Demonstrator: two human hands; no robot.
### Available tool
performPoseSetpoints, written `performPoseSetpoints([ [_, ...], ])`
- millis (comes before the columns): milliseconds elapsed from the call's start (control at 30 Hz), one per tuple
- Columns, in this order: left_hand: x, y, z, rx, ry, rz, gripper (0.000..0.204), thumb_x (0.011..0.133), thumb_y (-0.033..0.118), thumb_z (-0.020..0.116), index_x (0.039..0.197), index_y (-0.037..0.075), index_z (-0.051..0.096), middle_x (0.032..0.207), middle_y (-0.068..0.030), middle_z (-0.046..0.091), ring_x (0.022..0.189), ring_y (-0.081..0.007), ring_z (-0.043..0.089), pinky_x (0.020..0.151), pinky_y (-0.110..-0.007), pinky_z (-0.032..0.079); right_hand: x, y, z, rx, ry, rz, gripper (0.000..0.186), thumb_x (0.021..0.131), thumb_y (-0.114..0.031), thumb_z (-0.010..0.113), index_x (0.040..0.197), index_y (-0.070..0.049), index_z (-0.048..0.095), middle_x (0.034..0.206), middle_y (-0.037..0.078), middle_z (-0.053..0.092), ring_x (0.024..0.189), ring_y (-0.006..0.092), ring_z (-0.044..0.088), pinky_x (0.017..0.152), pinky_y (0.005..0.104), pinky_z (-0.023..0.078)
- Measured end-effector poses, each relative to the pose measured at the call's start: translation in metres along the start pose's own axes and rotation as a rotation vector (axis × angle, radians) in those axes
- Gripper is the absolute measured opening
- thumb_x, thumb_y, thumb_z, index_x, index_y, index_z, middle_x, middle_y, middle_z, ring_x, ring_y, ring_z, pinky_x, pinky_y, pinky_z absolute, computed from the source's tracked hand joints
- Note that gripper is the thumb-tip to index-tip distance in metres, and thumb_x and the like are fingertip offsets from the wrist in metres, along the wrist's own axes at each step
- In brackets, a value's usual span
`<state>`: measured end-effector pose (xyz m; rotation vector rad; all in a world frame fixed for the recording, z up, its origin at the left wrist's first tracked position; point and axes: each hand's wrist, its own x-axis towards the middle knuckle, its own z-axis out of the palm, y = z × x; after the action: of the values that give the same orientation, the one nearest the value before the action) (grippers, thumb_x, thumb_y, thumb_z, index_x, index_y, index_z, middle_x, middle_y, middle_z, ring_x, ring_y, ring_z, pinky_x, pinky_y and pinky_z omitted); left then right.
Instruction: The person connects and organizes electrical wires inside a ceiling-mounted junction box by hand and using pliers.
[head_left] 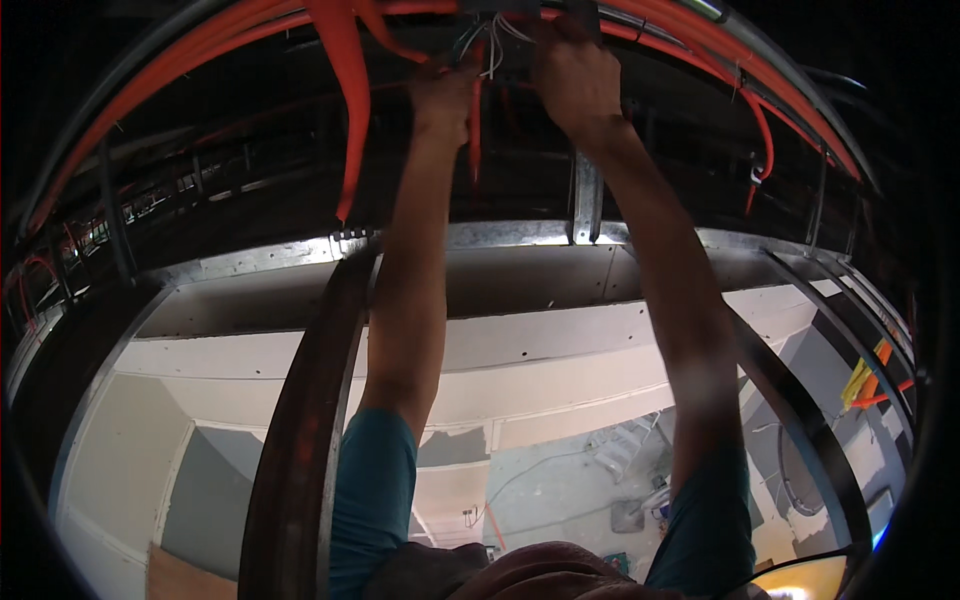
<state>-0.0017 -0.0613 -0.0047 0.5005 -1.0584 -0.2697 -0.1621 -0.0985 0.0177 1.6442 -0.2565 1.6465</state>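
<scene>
Both my arms reach up toward the ceiling space at the top of the head view. My left hand [444, 95] is closed at a loose bundle of thin white and dark electrical wires [494, 55]; its fingertips lie in shadow. To its right, my right hand [581, 80] is curled in a fist around something dark at the picture's upper edge, too dim to name. The wires hang from a dark box-like shape [490, 7] between orange conduits. A thin orange tube [475, 130] hangs just beside my left hand.
A thick orange conduit [345, 110] dangles left of my arms, and more orange conduits [690, 35] curve overhead. Metal ceiling channels [300, 440] pass close to my left arm, with another bar [800, 430] at the right. Far below lie a floor [560, 490] and a stepladder [622, 445].
</scene>
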Motion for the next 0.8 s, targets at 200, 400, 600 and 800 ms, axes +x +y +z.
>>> performPoseSetpoints([
  [200, -0.008, -0.013, 0.013, -0.03, 0.086, 0.234, 0.015, 0.087, 0.0, 0.072, 0.101, -0.003, 0.067, 0.086, -0.0062, 0.069, 0.084, -0.0122, 0.063, 0.071, -0.028, 0.049, -0.021, -0.018, 0.016, 0.248, 0.112, 0.192, 0.028, 0.086, -0.006, 0.064, 0.113, -0.012, 0.068, 0.109, 0.013, 0.068, 0.092, 0.0387, 0.07, 0.078, 0.0466, 0.059],
  [400, -0.008, -0.015, 0.012, 0.031, 0.073, 0.122, 0.021, 0.083, 0.002, 0.077, 0.101, -0.003, 0.066, 0.093, -0.0075, 0.069, 0.084, -0.0134, 0.064, 0.072, -0.03, 0.05, -0.036, -0.015, 0.01, 0.397, 0.143, 0.077, 0.024, 0.086, -0.007, 0.07, 0.11, -0.011, 0.07, 0.108, 0.014, 0.069, 0.099, 0.037, 0.068, 0.084, 0.0448, 0.057],
  [600, -0.01, -0.014, 0.01, 0.346, 0.305, 0.61, 0.036, 0.083, 0.009, 0.08, 0.111, -0.003, 0.061, 0.095, -0.0072, 0.066, 0.084, -0.0164, 0.062, 0.074, -0.03, 0.05, -0.033, -0.022, 0.001, 0.475, 0.058, 0.123, 0.03, 0.085, -0.009, 0.071, 0.115, -0.015, 0.072, 0.107, 0.014, 0.069, 0.098, 0.0377, 0.068, 0.084, 0.0443, 0.057],
  [800, -0.015, -0.007, 0.018, 0.423, 0.158, 0.615, 0.014, 0.079, 0.004, 0.079, 0.09, 0.002, 0.071, 0.088, -0.0083, 0.063, 0.078, -0.0207, 0.064, 0.078, -0.035, 0.052, -0.043, -0.019, -0.001, 0.469, 0.011, 0.213, 0.032, 0.086, -0.011, 0.071, 0.118, -0.015, 0.071, 0.107, 0.013, 0.069, 0.097, 0.0377, 0.068, 0.084, 0.0436, 0.056],
])
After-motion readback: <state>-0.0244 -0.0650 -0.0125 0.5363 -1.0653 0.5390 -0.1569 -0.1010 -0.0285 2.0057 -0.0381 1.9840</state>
